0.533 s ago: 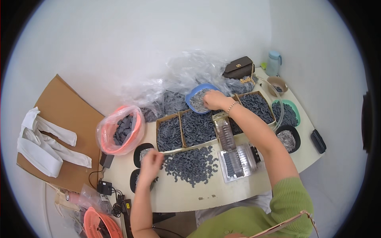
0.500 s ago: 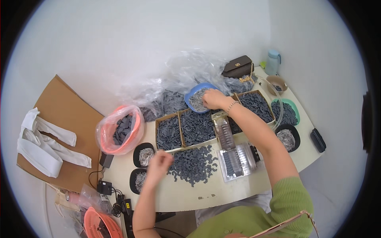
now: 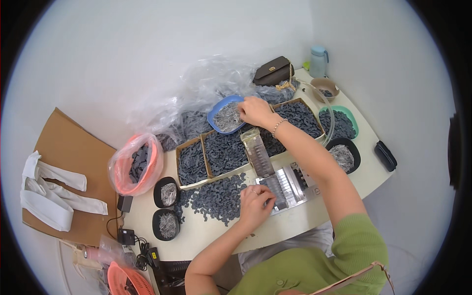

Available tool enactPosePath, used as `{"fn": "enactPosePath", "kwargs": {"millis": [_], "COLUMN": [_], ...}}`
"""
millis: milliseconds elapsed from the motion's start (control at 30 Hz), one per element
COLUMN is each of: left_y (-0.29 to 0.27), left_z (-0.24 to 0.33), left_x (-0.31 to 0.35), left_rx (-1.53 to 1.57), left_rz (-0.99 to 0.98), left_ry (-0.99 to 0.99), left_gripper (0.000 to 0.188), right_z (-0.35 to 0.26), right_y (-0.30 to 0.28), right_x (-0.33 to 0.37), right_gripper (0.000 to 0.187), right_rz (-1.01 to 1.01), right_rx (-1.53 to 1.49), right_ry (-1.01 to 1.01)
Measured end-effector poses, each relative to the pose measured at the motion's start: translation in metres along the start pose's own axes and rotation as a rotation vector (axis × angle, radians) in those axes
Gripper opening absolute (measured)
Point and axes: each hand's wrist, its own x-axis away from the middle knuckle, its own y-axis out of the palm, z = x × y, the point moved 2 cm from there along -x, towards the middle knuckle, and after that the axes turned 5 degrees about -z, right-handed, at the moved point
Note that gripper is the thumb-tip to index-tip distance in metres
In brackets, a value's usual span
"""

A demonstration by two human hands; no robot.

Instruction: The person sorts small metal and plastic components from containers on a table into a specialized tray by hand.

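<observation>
I see the left hand (image 3: 254, 209), just moved from loose grey pieces (image 3: 219, 199) to the metal jig (image 3: 294, 184) — so work reaches it — fingers curled, grip unclear. Beyond, the right hand (image 3: 254, 112) bends over the blue tray (image 3: 215, 106) of metal pins (image 3: 227, 118), grip hidden.

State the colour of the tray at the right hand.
Blue; the tray at the right hand shows best in the head view.

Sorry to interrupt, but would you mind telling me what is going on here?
The person's right hand is at the right edge of a blue tray of thin silvery pieces. The left hand is at the silvery ribbed fixture, beside a loose pile of dark pieces. Whether either holds anything is unclear.
</observation>
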Motion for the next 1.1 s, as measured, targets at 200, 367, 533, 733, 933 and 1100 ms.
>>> {"fn": "enactPosePath", "kwargs": {"millis": [200, 367, 533, 733, 933, 1100], "left_y": [-0.006, 0.001, 0.003, -0.006, -0.009, -0.003], "left_z": [0.008, 0.021, 0.029, 0.017, 0.000, 0.000], "left_x": [0.017, 0.032, 0.034, 0.031, 0.022, 0.013], "left_rx": [-0.166, -0.378, -0.410, -0.301, -0.246, -0.223], "left_rz": [0.001, -0.116, -0.137, -0.157, -0.180, -0.194], "left_ry": [0.135, 0.151, 0.104, -0.007, 0.004, 0.029], "left_gripper": [0.026, 0.045, 0.054, 0.065, 0.072, 0.070], "right_z": [-0.017, -0.034, -0.041, -0.047, -0.049, -0.046], "right_y": [-0.039, -0.059, -0.052, -0.031, -0.026, -0.035], "right_x": [0.047, 0.132, 0.178, 0.194, 0.209, 0.212], "right_gripper": [0.015, 0.011, 0.009, 0.011, 0.017, 0.025], "right_rz": [-0.093, -0.342, -0.360, -0.202, -0.197, -0.157], "right_rx": [-0.559, -0.518, -0.355, -0.133, -0.019, -0.086], "right_ry": [-0.055, -0.233, -0.299, -0.400, -0.434, -0.401]}}
